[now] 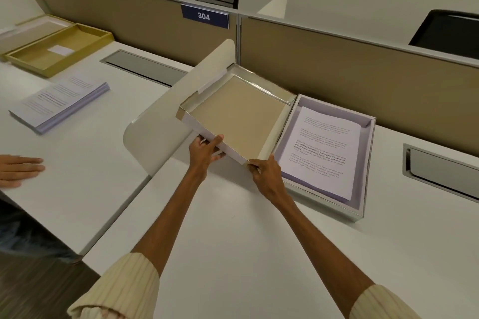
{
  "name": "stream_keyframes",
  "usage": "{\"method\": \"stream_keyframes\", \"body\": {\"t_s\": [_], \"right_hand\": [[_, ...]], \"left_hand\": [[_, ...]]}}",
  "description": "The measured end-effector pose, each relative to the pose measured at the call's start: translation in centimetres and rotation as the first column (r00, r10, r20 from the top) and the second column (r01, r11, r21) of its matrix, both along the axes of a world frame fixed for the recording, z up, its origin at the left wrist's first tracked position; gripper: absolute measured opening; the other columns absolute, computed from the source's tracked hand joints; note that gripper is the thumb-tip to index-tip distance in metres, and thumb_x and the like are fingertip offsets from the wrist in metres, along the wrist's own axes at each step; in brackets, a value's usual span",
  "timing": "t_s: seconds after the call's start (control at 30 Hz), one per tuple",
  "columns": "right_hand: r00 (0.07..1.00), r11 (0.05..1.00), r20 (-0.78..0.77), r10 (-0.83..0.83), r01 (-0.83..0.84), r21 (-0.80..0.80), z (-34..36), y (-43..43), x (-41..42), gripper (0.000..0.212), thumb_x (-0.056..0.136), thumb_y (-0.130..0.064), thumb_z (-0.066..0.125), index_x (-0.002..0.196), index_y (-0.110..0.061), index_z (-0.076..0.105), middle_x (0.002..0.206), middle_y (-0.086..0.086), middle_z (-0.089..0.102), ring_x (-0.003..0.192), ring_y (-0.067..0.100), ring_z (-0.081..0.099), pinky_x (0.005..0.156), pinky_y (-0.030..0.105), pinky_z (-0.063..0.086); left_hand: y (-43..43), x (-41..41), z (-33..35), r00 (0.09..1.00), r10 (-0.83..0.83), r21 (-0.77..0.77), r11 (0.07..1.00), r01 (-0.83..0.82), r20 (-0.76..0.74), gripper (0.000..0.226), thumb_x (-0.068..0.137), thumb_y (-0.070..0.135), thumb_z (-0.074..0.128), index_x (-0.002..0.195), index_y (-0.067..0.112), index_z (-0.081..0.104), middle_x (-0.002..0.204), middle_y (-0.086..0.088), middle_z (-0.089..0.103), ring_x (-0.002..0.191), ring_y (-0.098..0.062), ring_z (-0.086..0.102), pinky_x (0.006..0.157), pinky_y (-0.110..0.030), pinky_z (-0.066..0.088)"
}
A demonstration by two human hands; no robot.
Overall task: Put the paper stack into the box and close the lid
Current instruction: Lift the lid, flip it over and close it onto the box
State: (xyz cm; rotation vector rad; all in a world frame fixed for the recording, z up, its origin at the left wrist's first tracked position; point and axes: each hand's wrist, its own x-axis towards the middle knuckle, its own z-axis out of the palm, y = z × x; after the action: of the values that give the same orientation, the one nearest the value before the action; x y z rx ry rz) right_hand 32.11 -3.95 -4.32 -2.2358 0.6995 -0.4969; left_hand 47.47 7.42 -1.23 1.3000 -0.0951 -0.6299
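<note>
The paper stack (322, 153) of printed sheets lies inside the white box (363, 204), which rests on the desk right of centre. The box's hinged lid (233, 114), brown inside with white walls, is swung open to the left and tilted up off the desk. My left hand (204, 151) grips the lid's near wall, thumb on the inside. My right hand (267, 175) pinches the lid's near right corner beside the hinge edge.
A white curved desk divider (160, 116) stands just left of the lid. On the neighbouring desk lie another paper stack (61, 102), an open yellow box (57, 50) and another person's hand (19, 169). Cable hatches (440, 172) and a tan partition (363, 75) are behind.
</note>
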Motion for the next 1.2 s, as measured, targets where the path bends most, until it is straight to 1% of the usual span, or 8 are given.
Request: {"method": "stream_keyframes", "body": {"t_s": [0.2,0.43,0.53,0.7,0.8,0.9,1.07,1.2], "right_hand": [[0.999,0.989,-0.014,0.030,-0.027,0.145,3.4,-1.8,-0.7,0.050,0.090,-0.051,0.054,0.121,-0.013,0.067,0.123,0.005,0.069,0.115,0.018,0.063,0.102,0.040,0.048],[0.987,0.975,0.143,-0.080,0.047,0.217,10.6,-4.6,2.5,0.045,0.096,-0.041,0.051,0.124,-0.008,0.061,0.120,0.008,0.068,0.110,0.017,0.063,0.086,0.016,0.047],[0.959,0.957,0.238,-0.153,0.083,0.277,13.9,-5.3,4.0,0.041,0.097,-0.042,0.048,0.107,-0.007,0.066,0.099,0.009,0.070,0.092,0.018,0.066,0.078,0.023,0.052],[0.929,0.859,0.247,-0.276,0.123,0.496,17.9,-6.5,5.0,0.053,0.095,-0.049,0.047,0.088,0.002,0.059,0.105,0.027,0.067,0.108,0.042,0.062,0.090,0.050,0.055],[0.921,0.788,0.230,-0.313,0.117,0.604,19.3,-7.0,4.7,0.056,0.090,-0.049,0.056,0.108,0.004,0.061,0.113,0.021,0.067,0.107,0.035,0.066,0.089,0.041,0.058],[0.917,0.805,0.179,-0.358,0.205,0.557,19.4,-7.4,3.9,0.032,0.081,-0.041,0.072,0.089,-0.012,0.061,0.087,0.003,0.067,0.086,0.019,0.068,0.072,0.027,0.057],[0.867,0.808,0.147,-0.477,0.366,0.461,19.5,-8.4,1.7,0.033,0.074,-0.023,0.080,0.092,-0.015,0.054,0.085,-0.001,0.058,0.070,0.012,0.058,0.056,0.019,0.047],[0.812,0.749,0.144,-0.566,0.433,0.502,18.9,-9.1,-0.8,0.037,0.074,-0.022,0.078,0.099,-0.014,0.052,0.085,-0.002,0.056,0.070,0.013,0.055,0.056,0.019,0.045]], "left_hand": [[-1.1,-0.8,1.3,0.986,-0.004,0.012,1.000,0.002,0.167,0.053,0.075,0.012,0.082,0.121,0.001,0.057,0.109,-0.015,0.070,0.104,-0.035,0.070,0.084,-0.052,0.060],[-2.9,-2.1,2.6,0.904,0.005,0.151,0.986,-0.076,0.428,0.069,0.066,0.021,0.087,0.126,0.007,0.056,0.122,-0.012,0.068,0.104,-0.024,0.070,0.084,-0.043,0.062],[-3.6,-3.4,2.7,0.851,-0.022,0.178,0.980,-0.085,0.524,0.070,0.067,0.023,0.088,0.126,0.006,0.055,0.124,-0.012,0.066,0.102,-0.021,0.069,0.082,-0.024,0.061],[-4.4,-5.1,2.6,0.803,-0.102,0.210,0.977,-0.029,0.588,0.068,0.067,0.024,0.089,0.123,0.005,0.055,0.124,-0.014,0.066,0.097,-0.017,0.067,0.075,-0.004,0.054],[-4.9,-6.5,2.5,0.763,-0.147,0.243,0.970,-0.014,0.630,0.066,0.068,0.027,0.088,0.122,0.008,0.055,0.125,-0.014,0.066,0.099,-0.023,0.071,0.082,-0.019,0.058],[-5.3,-7.8,2.3,0.712,-0.197,0.293,0.956,-0.013,0.674,0.064,0.069,0.032,0.086,0.121,0.011,0.055,0.124,-0.012,0.068,0.101,-0.027,0.072,0.089,-0.037,0.059],[-5.5,-8.7,2.1,0.608,-0.325,0.372,0.927,0.053,0.724,0.067,0.071,0.052,0.079,0.125,0.020,0.056,0.125,-0.004,0.068,0.104,-0.017,0.069,0.092,-0.028,0.056],[-5.5,-7.6,2.6,0.787,-0.313,0.215,0.949,0.232,0.532,0.053,0.079,0.069,0.052,0.117,0.035,0.065,0.123,-0.003,0.070,0.110,-0.020,0.068,0.088,-0.026,0.057]]}}
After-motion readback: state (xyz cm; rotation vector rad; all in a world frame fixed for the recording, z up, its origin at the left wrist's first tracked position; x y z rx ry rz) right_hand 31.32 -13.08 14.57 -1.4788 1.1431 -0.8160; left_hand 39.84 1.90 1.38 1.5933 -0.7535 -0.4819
